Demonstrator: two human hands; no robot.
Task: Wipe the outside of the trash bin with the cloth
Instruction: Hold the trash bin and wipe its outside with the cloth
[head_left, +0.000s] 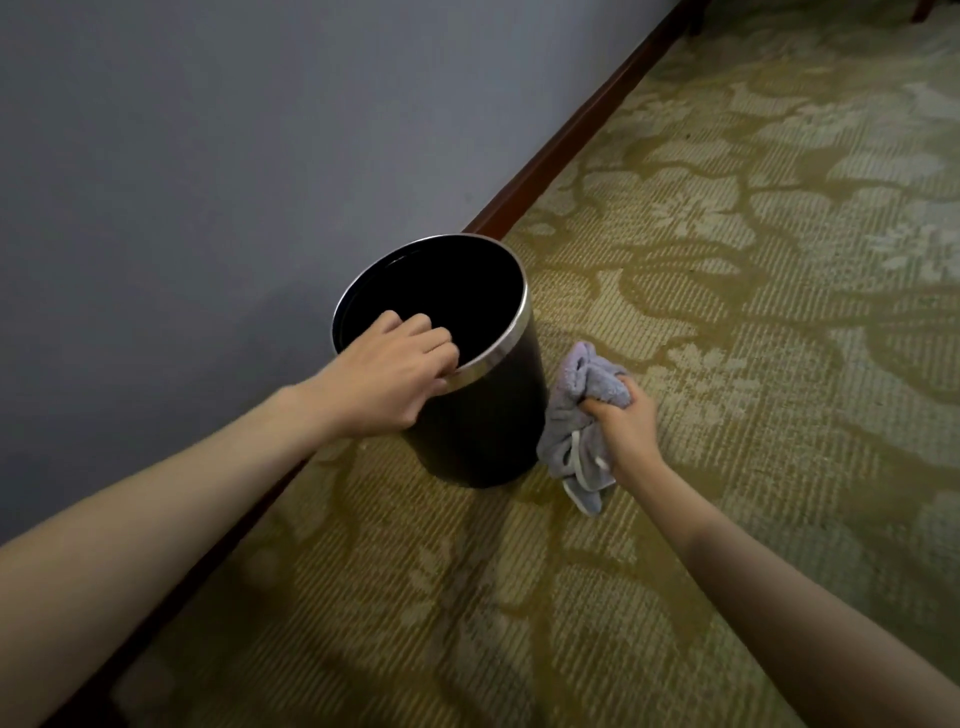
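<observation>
Left hand (392, 371) curls over silver rim of black trash bin (480, 415) by baseboard (571, 130); right hand (626, 421) clenches lavender cloth (574, 415) vs bin's side.

Both forearms are bare to the frame edge; no sleeve is visible. Left hand (387, 371) and right hand (626, 421): no rings, watch or gloves visible.
</observation>
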